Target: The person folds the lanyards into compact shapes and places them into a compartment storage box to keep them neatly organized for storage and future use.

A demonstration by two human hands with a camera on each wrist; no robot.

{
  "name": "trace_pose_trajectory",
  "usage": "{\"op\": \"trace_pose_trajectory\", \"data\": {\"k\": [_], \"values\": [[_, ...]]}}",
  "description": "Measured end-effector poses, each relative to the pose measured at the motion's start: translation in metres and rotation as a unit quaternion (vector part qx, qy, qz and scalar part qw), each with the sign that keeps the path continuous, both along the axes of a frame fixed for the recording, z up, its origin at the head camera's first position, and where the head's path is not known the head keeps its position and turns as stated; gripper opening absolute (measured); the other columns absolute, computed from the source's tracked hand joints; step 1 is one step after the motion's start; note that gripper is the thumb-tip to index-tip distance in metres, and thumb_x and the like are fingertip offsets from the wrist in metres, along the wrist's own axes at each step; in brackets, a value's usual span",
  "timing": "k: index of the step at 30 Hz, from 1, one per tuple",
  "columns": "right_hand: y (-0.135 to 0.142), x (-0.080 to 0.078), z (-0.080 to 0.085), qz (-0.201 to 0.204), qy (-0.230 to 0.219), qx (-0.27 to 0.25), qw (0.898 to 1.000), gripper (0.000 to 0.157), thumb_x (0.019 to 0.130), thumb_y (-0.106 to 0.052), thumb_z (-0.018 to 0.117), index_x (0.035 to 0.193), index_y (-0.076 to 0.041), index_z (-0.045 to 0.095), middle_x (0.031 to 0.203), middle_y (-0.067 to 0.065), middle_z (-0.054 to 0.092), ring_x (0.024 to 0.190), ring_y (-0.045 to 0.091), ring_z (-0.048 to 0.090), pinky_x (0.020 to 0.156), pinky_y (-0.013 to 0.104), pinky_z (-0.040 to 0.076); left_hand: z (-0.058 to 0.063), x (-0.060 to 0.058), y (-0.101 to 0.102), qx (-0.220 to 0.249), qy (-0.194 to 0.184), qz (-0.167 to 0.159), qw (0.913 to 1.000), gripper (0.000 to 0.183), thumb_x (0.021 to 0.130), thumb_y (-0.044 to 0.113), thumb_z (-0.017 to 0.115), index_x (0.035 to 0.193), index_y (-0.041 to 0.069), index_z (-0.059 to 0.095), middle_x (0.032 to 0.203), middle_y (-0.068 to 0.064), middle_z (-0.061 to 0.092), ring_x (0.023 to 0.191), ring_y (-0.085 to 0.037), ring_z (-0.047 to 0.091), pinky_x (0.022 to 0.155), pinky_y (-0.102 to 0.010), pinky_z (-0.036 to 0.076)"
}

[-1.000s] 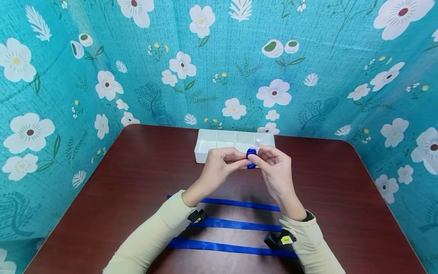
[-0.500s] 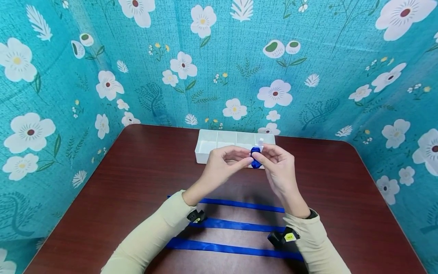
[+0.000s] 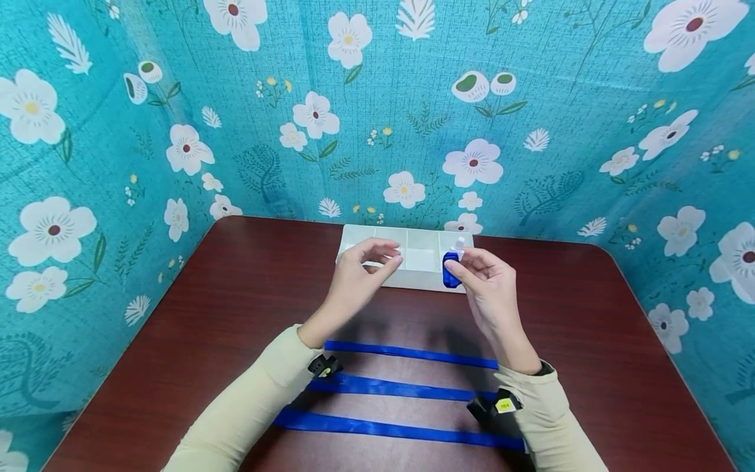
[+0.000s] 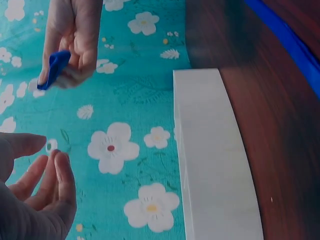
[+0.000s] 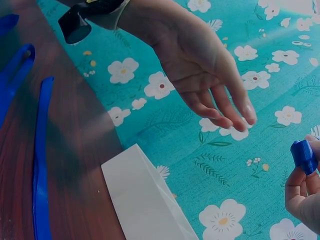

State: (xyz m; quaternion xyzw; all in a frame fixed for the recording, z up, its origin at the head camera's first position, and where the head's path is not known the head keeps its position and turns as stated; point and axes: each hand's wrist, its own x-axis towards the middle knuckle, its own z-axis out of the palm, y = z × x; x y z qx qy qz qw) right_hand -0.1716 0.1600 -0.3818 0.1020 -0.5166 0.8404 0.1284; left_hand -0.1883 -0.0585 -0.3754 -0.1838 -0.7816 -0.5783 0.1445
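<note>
Blue and glossy, a small compact bundle (image 3: 451, 271) is pinched between the thumb and fingers of a person's right hand (image 3: 494, 288), raised over a dark, wood-grained tabletop (image 3: 578, 314). The right hand's grip is clamped on the bundle, seen in the head view against the right end of a white divided tray (image 3: 415, 279) at the tabletop's far side; a small white piece (image 3: 459, 243) shows at the bundle's upper end (what it is cannot be told). The left hand (image 3: 355, 278) is up as well, well apart from the bundle, its grip loose, thumb and bent fingertips separated by a gap. Nearer the person, three blue strips lie across the tabletop in roughly parallel rows: the far strip (image 3: 409, 353), the middle strip (image 3: 395, 387) and the near strip (image 3: 389, 428). Pale sleeves (image 3: 248, 393) cover both arms, and teal cloth (image 3: 377, 98) printed with white flowers forms the backdrop.
</note>
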Motion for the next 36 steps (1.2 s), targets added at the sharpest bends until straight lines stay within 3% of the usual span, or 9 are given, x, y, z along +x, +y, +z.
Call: {"op": "trace_pose_trajectory", "data": {"k": [5,10,14,26,36], "values": [[0.003,-0.002,-0.003,-0.008,-0.008,0.004,1.0,0.032,0.084,0.023,0.064,0.099,-0.003,0.076,0.084,0.005,0.071,0.075,0.014,0.068,0.071,0.022,0.057,-0.003,-0.007,-0.014,-0.014,0.012,0.051,0.9985,0.022,0.09,0.015,0.076,0.112,0.009,0.073,0.1,0.0,0.074,0.087,-0.013,0.068,0.072,-0.035,0.058],[0.007,-0.004,-0.007,-0.021,-0.02,0.009,1.0,0.027,0.084,0.022,0.065,0.103,0.005,0.072,0.087,0.007,0.073,0.077,0.015,0.07,0.073,0.025,0.058,-0.005,-0.012,-0.029,-0.04,0.018,0.072,0.9965,0.034,0.091,0.015,0.075,0.124,0.008,0.069,0.118,-0.006,0.07,0.103,-0.023,0.065,0.086,-0.046,0.056],[0.01,-0.005,-0.009,-0.025,-0.028,0.014,0.999,0.026,0.085,0.021,0.065,0.106,0.008,0.07,0.088,0.007,0.074,0.078,0.016,0.071,0.073,0.025,0.058,-0.008,-0.015,-0.04,-0.07,0.012,0.088,0.9936,0.041,0.094,0.016,0.072,0.133,0.009,0.064,0.129,-0.01,0.064,0.115,-0.026,0.06,0.096,-0.046,0.051],[0.019,-0.015,-0.022,-0.033,-0.041,0.001,0.999,0.026,0.084,0.021,0.066,0.098,0.0,0.074,0.083,0.006,0.072,0.072,0.014,0.068,0.065,0.021,0.056,-0.029,-0.034,-0.062,-0.07,-0.037,0.116,0.9901,0.044,0.096,0.01,0.067,0.138,0.0,0.057,0.13,-0.02,0.061,0.119,-0.035,0.059,0.098,-0.045,0.05],[0.023,-0.024,-0.027,-0.037,-0.045,0.013,0.998,0.022,0.084,0.019,0.067,0.102,0.007,0.072,0.082,0.008,0.072,0.072,0.014,0.069,0.067,0.022,0.057,-0.045,-0.054,-0.072,-0.086,-0.088,0.118,0.9855,0.048,0.098,0.012,0.063,0.143,-0.001,0.05,0.138,-0.021,0.056,0.126,-0.035,0.055,0.101,-0.046,0.047]]}}
